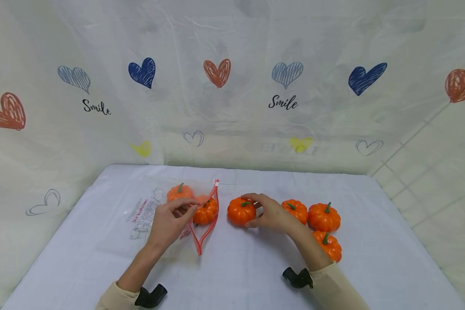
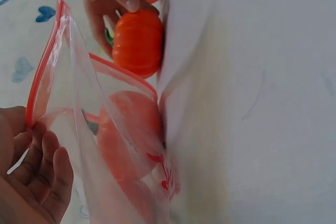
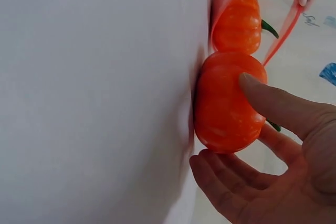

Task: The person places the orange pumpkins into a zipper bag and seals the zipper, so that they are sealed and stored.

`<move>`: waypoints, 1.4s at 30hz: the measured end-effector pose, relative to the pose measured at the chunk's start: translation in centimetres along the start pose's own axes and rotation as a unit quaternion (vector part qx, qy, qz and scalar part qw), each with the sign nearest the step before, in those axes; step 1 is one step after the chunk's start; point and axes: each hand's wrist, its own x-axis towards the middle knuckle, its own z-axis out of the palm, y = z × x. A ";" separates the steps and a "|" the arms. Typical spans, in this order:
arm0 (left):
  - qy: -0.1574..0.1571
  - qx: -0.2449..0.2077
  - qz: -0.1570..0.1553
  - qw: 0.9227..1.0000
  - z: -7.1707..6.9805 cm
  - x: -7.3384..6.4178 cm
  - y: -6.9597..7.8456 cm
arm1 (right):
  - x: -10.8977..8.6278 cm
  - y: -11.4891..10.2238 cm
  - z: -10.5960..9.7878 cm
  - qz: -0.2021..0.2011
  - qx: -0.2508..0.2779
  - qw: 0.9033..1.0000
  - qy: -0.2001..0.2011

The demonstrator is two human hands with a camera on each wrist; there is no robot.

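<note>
A clear zip bag (image 1: 143, 217) with a red zip edge lies on its side, its mouth spread toward the right. My left hand (image 1: 172, 221) pinches the upper red edge between thumb and fingers. Inside the bag sit two small orange pumpkins: one pumpkin (image 1: 180, 192) deeper in, the other pumpkin (image 1: 206, 212) just within the mouth. My right hand (image 1: 270, 213) holds another orange pumpkin (image 1: 240, 212) on the table, right of the mouth. In the right wrist view the thumb (image 3: 273, 100) presses its side and the fingers curl beneath it.
Three more orange pumpkins with green stems cluster behind and beside the right forearm: a left pumpkin (image 1: 296, 209), a right pumpkin (image 1: 324, 217) and a nearer pumpkin (image 1: 328, 245), partly covered by the arm. A white cloth (image 1: 248, 271) covers the table. A heart-printed sheet (image 1: 232, 112) hangs behind.
</note>
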 end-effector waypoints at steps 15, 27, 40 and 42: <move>0.003 0.000 0.006 1.000 0.0 0.0 -0.2 | -0.3 0.1 0.6 -0.027 0.003 1.000 0.000; -0.003 -0.006 0.003 1.000 -0.1 0.1 -0.1 | -0.5 -0.1 0.9 -0.020 0.021 1.000 0.008; 0.001 -0.011 0.005 1.000 -0.1 0.1 0.1 | -0.9 -0.6 1.0 -0.039 0.039 0.998 -0.007; 0.001 -0.011 0.004 1.000 -0.1 0.0 0.1 | -1.0 -0.7 1.1 -0.040 0.041 0.998 -0.010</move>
